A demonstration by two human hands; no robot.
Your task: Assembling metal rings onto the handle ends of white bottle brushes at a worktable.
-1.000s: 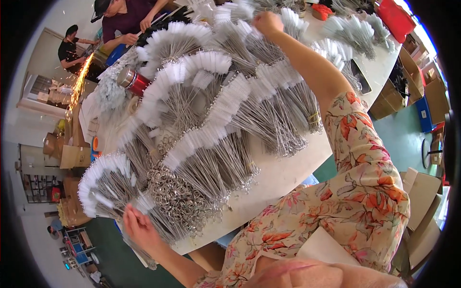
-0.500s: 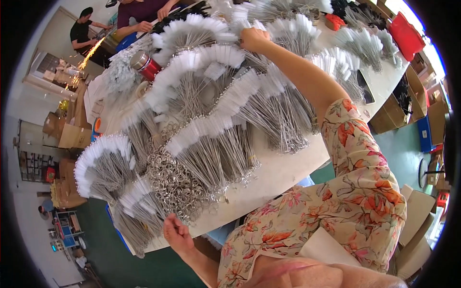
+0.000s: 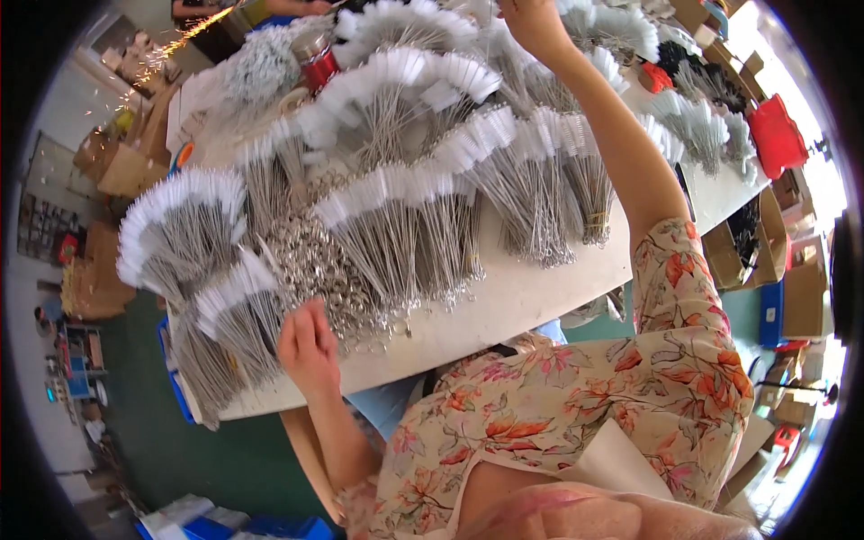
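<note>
My left hand [image 3: 309,346] is at the near edge of a heap of small metal rings [image 3: 328,270], its fingers curled inward; whatever they hold is hidden. Just left of it lies a bundle of thin wire-handled brushes [image 3: 238,306] with white bristle heads. My right arm stretches across the table to the far side. There, my right hand [image 3: 537,27] is at the picture's top edge among white brush heads, fingers bent and partly cut off, so its contents do not show. Several more brush bundles [image 3: 387,216] fan out between my hands, their looped wire ends toward me.
A red cup with a metal lid [image 3: 315,61] stands among the far bundles. The pale tabletop [image 3: 522,310] shows along my side. A red bag [image 3: 778,137] is at the right corner, above cardboard boxes [image 3: 765,236]. Sparks [image 3: 193,31] fly at the far left near other people.
The view has shifted, moving the table up in the picture. My left hand has come from the table edge to the ring heap. My right hand stays among the far brushes.
</note>
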